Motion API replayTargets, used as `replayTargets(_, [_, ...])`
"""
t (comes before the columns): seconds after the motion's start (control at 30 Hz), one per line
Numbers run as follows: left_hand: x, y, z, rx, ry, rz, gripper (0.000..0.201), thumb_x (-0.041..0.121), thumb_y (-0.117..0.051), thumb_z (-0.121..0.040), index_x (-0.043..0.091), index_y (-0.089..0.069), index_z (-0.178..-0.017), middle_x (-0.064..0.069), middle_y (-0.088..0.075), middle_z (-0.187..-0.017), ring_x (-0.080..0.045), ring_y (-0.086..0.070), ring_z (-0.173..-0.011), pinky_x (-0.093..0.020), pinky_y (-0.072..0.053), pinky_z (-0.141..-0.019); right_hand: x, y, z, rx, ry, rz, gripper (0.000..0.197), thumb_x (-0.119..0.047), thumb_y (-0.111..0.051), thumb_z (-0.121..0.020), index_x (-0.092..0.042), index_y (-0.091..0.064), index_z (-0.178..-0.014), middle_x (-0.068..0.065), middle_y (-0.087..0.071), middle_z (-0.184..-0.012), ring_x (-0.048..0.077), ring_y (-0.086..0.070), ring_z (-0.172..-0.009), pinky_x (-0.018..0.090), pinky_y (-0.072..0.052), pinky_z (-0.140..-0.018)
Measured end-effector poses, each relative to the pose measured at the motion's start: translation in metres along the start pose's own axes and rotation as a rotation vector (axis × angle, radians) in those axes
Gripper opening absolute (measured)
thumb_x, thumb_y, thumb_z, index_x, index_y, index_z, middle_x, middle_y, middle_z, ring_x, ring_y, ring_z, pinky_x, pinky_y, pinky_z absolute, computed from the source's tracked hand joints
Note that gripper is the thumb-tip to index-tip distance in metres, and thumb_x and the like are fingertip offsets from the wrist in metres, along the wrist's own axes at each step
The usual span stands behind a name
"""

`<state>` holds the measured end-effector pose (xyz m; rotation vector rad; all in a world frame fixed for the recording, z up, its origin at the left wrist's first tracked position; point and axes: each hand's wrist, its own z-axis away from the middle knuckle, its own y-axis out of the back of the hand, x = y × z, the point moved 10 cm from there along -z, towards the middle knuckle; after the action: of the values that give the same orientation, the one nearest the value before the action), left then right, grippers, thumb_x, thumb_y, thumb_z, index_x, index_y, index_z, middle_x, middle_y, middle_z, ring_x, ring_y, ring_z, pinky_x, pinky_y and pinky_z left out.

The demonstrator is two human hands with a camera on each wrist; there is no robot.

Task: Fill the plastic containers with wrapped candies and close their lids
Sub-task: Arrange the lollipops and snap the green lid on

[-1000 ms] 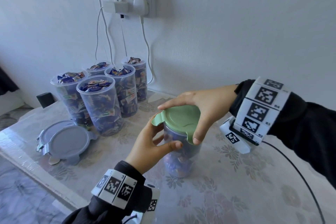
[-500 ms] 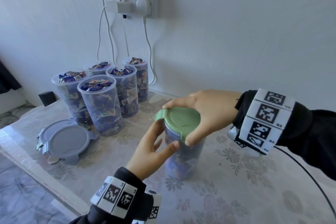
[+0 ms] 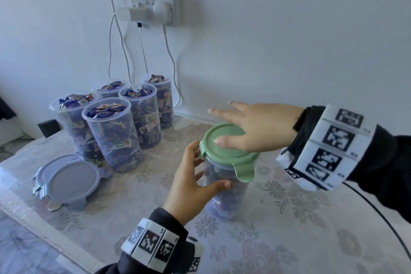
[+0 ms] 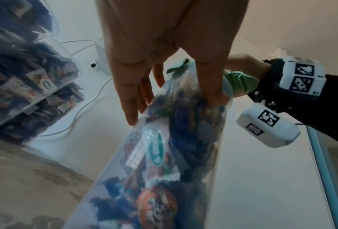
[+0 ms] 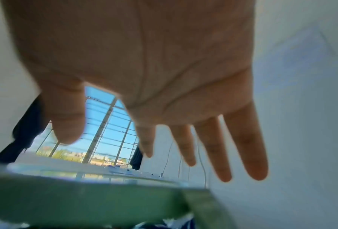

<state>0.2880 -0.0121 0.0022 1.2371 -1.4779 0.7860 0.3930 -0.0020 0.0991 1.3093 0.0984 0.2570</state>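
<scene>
A clear plastic container [image 3: 224,198] full of wrapped candies stands on the flowered tabletop [image 3: 289,218]. A green lid [image 3: 222,151] lies level on its mouth, with one clip flap hanging down at the front. My left hand [image 3: 211,165] grips the container just under the lid, thumb in front and fingers behind, as the left wrist view shows on the container [image 4: 174,139]. My right hand [image 3: 235,127] lies flat on the lid with straight, spread fingers [image 5: 242,139], its palm over the green lid [image 5: 86,198].
Several lidless containers [image 3: 111,131] packed with candies stand at the back left by the wall. A stack of grey-blue lids [image 3: 69,178] lies in front of them near the table's left edge. Cables hang from a wall socket [image 3: 155,6].
My right hand let go of the lid's rim and spread flat on top of it. The lid now lies lower and level. My left hand stays on the container.
</scene>
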Motion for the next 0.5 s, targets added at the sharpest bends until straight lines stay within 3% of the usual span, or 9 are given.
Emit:
replayTargets(0.03, [-0.001, 0.001, -0.001, -0.01, 0.003, 0.0, 0.078, 0.032, -0.081, -0.054, 0.039, -0.039, -0.12, 0.028, -0.054, -0.114, 0.007, -0.05, -0.112, -0.012, -0.046, -0.086, -0.004, -0.006, 0.0, -0.098, 0.062, -0.086, 0.074, -0.065, -0.048, -0.083, -0.056, -0.004, -0.142, -0.001, -0.003, -0.16, 0.023, -0.02, -0.143, 0.041, -0.025, -0.112])
replayTargets(0.1, [-0.002, 0.002, -0.003, -0.023, 0.005, -0.009, 0.081, 0.035, -0.085, -0.055, 0.039, -0.039, -0.122, 0.023, -0.053, -0.119, 0.004, -0.05, -0.114, -0.016, -0.047, -0.088, -0.012, -0.014, 0.0, -0.24, 0.156, -0.15, 0.09, -0.048, -0.068, -0.079, -0.062, -0.003, -0.139, -0.004, 0.008, -0.159, 0.019, -0.007, -0.146, 0.043, -0.019, -0.116])
replayTargets(0.17, [-0.004, 0.001, -0.004, -0.033, 0.004, -0.013, 0.086, 0.042, -0.087, -0.054, 0.041, -0.037, -0.124, 0.023, -0.053, -0.122, 0.003, -0.05, -0.116, -0.016, -0.047, -0.088, -0.016, -0.019, -0.001, -0.294, 0.203, -0.163, 0.096, -0.039, -0.075, -0.074, -0.063, -0.008, -0.138, -0.006, -0.002, -0.158, 0.017, -0.011, -0.145, 0.039, -0.023, -0.115])
replayTargets(0.27, [-0.007, 0.002, -0.005, -0.032, 0.008, -0.013, 0.089, 0.047, -0.082, -0.05, 0.042, -0.036, -0.126, 0.019, -0.051, -0.126, 0.002, -0.049, -0.117, -0.014, -0.047, -0.087, -0.02, -0.017, -0.007, -0.251, 0.25, -0.215, 0.092, -0.033, -0.08, -0.069, -0.062, -0.022, -0.135, -0.012, -0.028, -0.142, 0.011, -0.033, -0.131, 0.036, -0.038, -0.106])
replayTargets(0.37, [-0.009, 0.002, -0.006, -0.034, 0.012, -0.014, 0.091, 0.049, -0.082, -0.049, 0.04, -0.036, -0.127, 0.017, -0.05, -0.127, 0.0, -0.049, -0.119, -0.019, -0.048, -0.09, -0.02, -0.013, -0.011, -0.201, 0.247, -0.222, 0.085, -0.032, -0.082, -0.066, -0.06, -0.031, -0.128, -0.011, -0.036, -0.13, 0.011, -0.044, -0.116, 0.036, -0.047, -0.096])
replayTargets(0.5, [-0.009, 0.001, -0.006, -0.039, 0.016, -0.006, 0.09, 0.051, -0.084, -0.047, 0.044, -0.037, -0.124, 0.018, -0.05, -0.126, 0.001, -0.049, -0.119, -0.022, -0.048, -0.094, -0.021, -0.014, -0.012, -0.167, 0.242, -0.208, 0.088, -0.033, -0.08, -0.063, -0.064, -0.028, -0.126, -0.01, -0.038, -0.125, 0.011, -0.047, -0.108, 0.036, -0.05, -0.089])
